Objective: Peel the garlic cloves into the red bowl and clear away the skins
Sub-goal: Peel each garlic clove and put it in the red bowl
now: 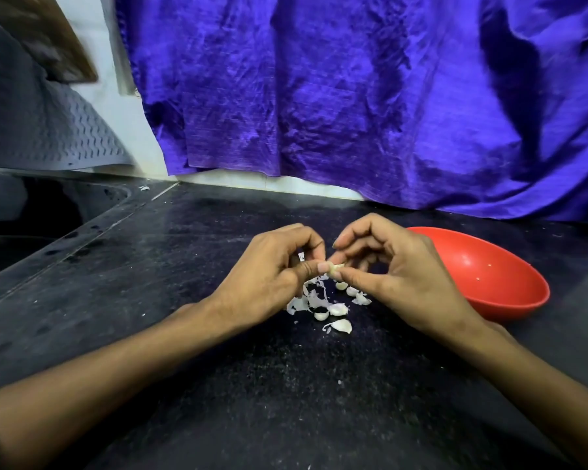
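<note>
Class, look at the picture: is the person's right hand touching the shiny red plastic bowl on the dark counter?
Cannot tell. In the head view the right hand overlaps the near-left rim of the red plastic bowl, so any contact or gap is hidden; the hand seems raised, pinching a garlic clove.

A bowl (482, 276) is set on the counter (150, 266) at centre right; cloves and skins (326, 307) are scattered just left of it.

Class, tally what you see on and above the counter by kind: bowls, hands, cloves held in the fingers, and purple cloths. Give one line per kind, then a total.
Red bowl: 1
Hands: 2, the left hand and right hand
Garlic clove pinched between both hands: 1
Purple cloth: 1
Total: 5
</note>
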`<action>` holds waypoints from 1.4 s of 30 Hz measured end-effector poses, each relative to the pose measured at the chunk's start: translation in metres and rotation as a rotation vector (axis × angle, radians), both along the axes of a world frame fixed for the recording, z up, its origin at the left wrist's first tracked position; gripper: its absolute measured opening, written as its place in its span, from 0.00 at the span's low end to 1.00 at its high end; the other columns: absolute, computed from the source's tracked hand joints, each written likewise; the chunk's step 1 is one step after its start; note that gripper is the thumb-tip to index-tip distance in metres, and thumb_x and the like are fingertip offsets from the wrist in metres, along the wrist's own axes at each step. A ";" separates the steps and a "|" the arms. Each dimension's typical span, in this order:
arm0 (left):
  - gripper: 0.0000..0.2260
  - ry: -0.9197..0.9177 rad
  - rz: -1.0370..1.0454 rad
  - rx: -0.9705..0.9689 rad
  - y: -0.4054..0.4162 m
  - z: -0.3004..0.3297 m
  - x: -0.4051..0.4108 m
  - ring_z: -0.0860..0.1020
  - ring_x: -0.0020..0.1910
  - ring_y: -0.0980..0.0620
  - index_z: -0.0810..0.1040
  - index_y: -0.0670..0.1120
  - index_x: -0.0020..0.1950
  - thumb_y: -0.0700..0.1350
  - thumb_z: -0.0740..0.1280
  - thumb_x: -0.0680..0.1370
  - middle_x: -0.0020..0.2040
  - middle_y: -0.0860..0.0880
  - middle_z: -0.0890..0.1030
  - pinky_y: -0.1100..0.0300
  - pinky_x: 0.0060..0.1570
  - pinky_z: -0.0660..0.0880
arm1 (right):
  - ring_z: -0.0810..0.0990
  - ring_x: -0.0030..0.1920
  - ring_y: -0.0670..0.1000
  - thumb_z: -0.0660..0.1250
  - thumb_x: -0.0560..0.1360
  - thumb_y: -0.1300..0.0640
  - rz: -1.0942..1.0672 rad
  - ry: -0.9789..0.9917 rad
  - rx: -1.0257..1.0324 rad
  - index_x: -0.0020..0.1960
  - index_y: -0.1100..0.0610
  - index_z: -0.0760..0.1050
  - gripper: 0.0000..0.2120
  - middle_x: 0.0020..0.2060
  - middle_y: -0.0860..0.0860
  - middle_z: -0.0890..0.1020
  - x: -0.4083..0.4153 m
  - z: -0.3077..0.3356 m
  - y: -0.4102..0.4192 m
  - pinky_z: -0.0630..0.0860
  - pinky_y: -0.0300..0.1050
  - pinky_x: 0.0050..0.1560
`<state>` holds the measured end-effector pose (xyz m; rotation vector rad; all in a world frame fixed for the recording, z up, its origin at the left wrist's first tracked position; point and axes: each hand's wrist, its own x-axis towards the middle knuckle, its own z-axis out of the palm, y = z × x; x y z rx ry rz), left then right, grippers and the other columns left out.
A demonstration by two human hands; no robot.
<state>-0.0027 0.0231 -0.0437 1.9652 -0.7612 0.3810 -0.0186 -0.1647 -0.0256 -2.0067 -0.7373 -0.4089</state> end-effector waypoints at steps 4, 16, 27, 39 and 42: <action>0.06 0.082 -0.004 -0.133 0.000 0.003 -0.001 0.75 0.25 0.54 0.75 0.43 0.41 0.41 0.70 0.77 0.29 0.54 0.76 0.58 0.23 0.74 | 0.78 0.32 0.46 0.75 0.69 0.65 -0.063 -0.102 -0.150 0.48 0.50 0.74 0.16 0.38 0.45 0.83 0.004 -0.003 -0.002 0.76 0.39 0.36; 0.07 0.132 0.084 -0.200 0.003 0.003 0.004 0.77 0.25 0.53 0.82 0.50 0.49 0.38 0.71 0.76 0.40 0.51 0.85 0.58 0.24 0.75 | 0.81 0.34 0.47 0.70 0.70 0.70 0.078 0.236 0.287 0.48 0.59 0.80 0.10 0.35 0.51 0.82 0.010 -0.004 -0.001 0.80 0.38 0.39; 0.06 0.406 -0.082 -0.389 -0.002 0.006 -0.002 0.74 0.26 0.54 0.83 0.41 0.43 0.43 0.74 0.69 0.32 0.47 0.80 0.62 0.21 0.72 | 0.81 0.37 0.50 0.72 0.68 0.66 0.097 0.310 0.313 0.48 0.60 0.80 0.09 0.37 0.57 0.82 0.006 -0.004 0.002 0.82 0.43 0.39; 0.06 0.525 -0.053 -0.467 -0.006 0.002 -0.005 0.72 0.26 0.55 0.83 0.43 0.40 0.45 0.74 0.68 0.31 0.50 0.79 0.63 0.21 0.70 | 0.82 0.37 0.50 0.71 0.69 0.65 0.086 0.292 0.323 0.49 0.62 0.82 0.09 0.40 0.61 0.84 -0.001 -0.006 0.008 0.81 0.40 0.40; 0.07 0.530 -0.062 -0.471 -0.006 0.002 -0.006 0.72 0.26 0.55 0.83 0.42 0.41 0.45 0.74 0.69 0.31 0.50 0.79 0.63 0.21 0.70 | 0.83 0.37 0.52 0.71 0.69 0.65 0.091 0.318 0.345 0.49 0.62 0.82 0.09 0.38 0.59 0.84 -0.001 -0.007 0.008 0.82 0.41 0.40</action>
